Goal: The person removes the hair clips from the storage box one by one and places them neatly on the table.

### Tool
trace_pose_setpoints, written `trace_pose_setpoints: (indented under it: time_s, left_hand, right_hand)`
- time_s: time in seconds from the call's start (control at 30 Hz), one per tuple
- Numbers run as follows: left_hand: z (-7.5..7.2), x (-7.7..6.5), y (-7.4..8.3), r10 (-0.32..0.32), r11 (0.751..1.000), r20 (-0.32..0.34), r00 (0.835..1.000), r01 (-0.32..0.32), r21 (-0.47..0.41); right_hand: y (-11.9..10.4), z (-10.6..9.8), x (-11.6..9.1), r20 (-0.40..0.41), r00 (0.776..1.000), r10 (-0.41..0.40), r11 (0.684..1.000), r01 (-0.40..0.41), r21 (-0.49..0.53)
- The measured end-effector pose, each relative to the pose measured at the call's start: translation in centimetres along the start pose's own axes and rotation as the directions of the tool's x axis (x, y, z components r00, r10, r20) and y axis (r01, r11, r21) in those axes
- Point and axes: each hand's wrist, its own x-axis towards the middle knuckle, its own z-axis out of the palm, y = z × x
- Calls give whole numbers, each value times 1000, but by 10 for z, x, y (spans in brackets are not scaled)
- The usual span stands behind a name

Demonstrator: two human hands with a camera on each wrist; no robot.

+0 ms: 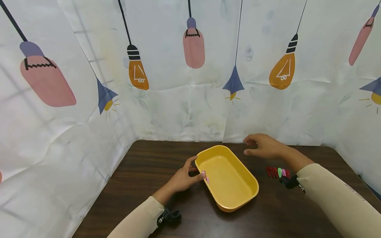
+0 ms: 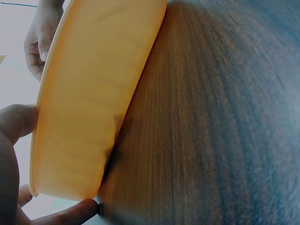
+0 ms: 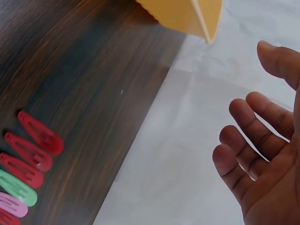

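**Holding a yellow tray [image 1: 230,180] by its left side, the left hand [image 1: 184,178] works while the right hand [image 1: 260,147] hovers with fingers wide**

Nearest are two cream sleeves [image 1: 135,219], one on each forearm, and at each wrist a black device [image 1: 172,216] is strapped.

Just beyond the left wrist, the left hand grips the tray, its thumb at the rim and its fingers spread along the side towards the far left corner. A small pink piece [image 1: 203,172] shows at the thumb's tip, by the rim; I cannot tell whether it is pinched or only touched.

The tray sits mouth up on a dark wood-grain table [image 1: 154,165], set askew between the two arms.

To its right, near the right wrist, lies a row of six hair clips [image 1: 279,172], well apart from the tray: three red, then green, pink and red.

Farther back, the right hand is above the table beyond the clips. Its thumb stands away from the fingers, which bend loosely, and the palm shows bare in the right wrist view.

Behind the table hangs a pale sheet [image 1: 175,109] printed with pink, orange and blue lamps [image 1: 193,49].
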Motion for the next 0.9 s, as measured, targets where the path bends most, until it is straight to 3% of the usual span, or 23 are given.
trace_pose_setpoints:
  time_s: [0.27,0.9]
  left_hand:
    - [0,0,1,0,1000,0,1000,0,0]
    - [0,0,0,-1,1000,-7,1000,1,10]
  right_hand:
    - [-10,5,11,-9,999,-41,999,40,-20]
    - [-35,17,34,34,998,-43,999,44,-11]
